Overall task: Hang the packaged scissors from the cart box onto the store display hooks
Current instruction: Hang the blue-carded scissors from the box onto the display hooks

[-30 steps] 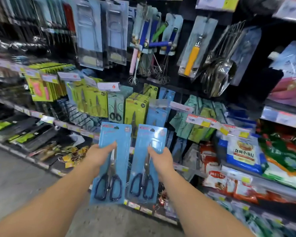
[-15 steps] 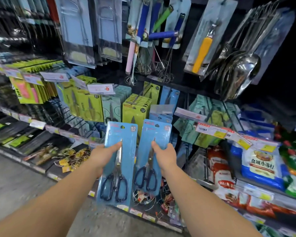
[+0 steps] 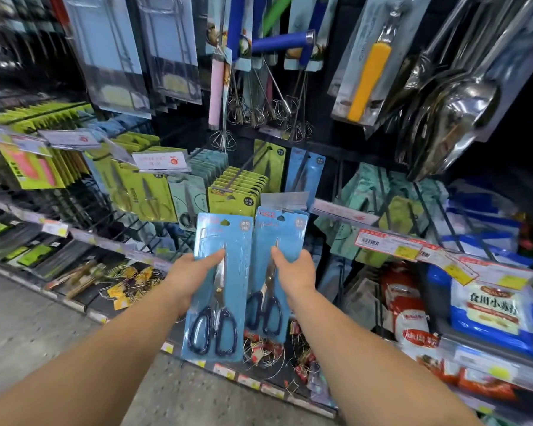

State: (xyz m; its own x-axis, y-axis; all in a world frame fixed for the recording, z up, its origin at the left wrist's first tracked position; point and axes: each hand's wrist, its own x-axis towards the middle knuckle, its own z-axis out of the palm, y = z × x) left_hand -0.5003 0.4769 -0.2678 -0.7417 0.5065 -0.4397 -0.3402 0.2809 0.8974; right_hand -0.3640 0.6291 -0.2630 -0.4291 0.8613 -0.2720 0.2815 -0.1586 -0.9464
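My left hand [image 3: 194, 276] pinches one flat blue card pack of dark-handled steel scissors [image 3: 217, 290] at mid-height; my right hand [image 3: 293, 276] pinches its twin blue pack [image 3: 274, 265], both held up before the black wire display hooks [image 3: 243, 170]. I judge them light, stiff card under slick plastic, bottom-heavy, so gripping near the blades steadies the punched hang hole.

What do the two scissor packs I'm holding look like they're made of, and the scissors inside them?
Left pack and right pack: blue printed card, probably under clear plastic, judging by the glare streaks. Scissors in the left pack: shiny silvery blades, likely steel; dark glossy handle loops, probably plastic. Those in the right pack look the same.
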